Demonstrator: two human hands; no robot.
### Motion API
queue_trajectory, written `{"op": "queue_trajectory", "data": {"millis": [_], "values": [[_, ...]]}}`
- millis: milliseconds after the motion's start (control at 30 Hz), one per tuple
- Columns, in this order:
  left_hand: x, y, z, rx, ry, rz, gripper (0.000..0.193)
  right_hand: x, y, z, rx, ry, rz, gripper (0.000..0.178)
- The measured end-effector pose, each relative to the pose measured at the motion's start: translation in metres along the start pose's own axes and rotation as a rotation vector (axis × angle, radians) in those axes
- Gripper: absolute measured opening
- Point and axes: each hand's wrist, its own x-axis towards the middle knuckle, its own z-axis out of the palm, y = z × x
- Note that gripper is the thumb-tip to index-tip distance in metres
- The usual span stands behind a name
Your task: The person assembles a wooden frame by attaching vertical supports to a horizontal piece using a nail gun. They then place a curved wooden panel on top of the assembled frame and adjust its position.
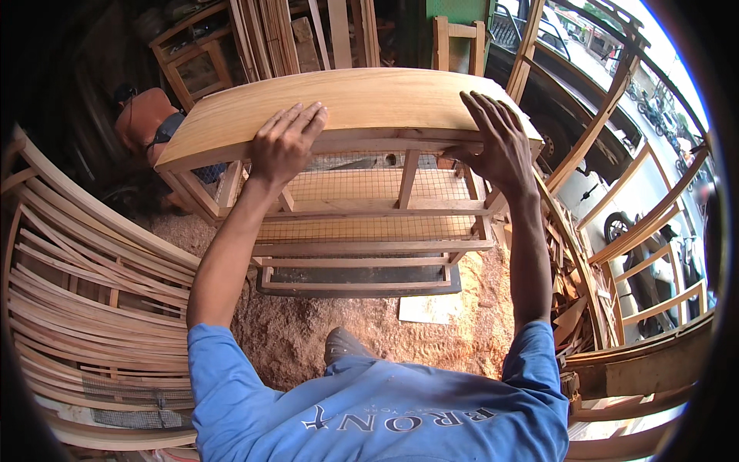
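In front of me stands a wooden cabinet frame (408, 204) with wire mesh (354, 181) across its near side. A broad, pale wooden top panel (369, 100) covers it. My left hand (285, 146) lies on the panel's near edge toward the left, fingers stretched over the top. Near the right end, my right hand (496, 142) rests on the same edge, fingers extended across the surface and thumb out to the side. Neither hand grips a separate item. Behind the mesh, pale boards show inside the frame.
Sawdust (300, 331) covers the floor around my shoe (345, 345). Long wooden strips (100, 300) are stacked at left. A person (150, 119) bends down at the far left. Upright boards (269, 38) lean at the back. Timber frames (654, 239) and a parked motorbike (639, 246) are at right.
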Motion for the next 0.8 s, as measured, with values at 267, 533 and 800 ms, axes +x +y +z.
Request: {"op": "queue_trajectory", "data": {"millis": [267,533,800], "values": [[0.001,0.001,-0.001,-0.006,0.012,0.004,0.026,-0.007,0.031,0.026,-0.142,0.016,-0.171,0.092],[0.002,0.001,-0.002,0.013,0.01,0.004,0.026,-0.009,0.031,0.043,-0.191,0.279,-0.154,0.045],[-0.002,0.0,0.004,-0.009,0.024,-0.005,0.027,-0.007,0.022,0.043,-0.195,0.265,-0.098,0.029]]}}
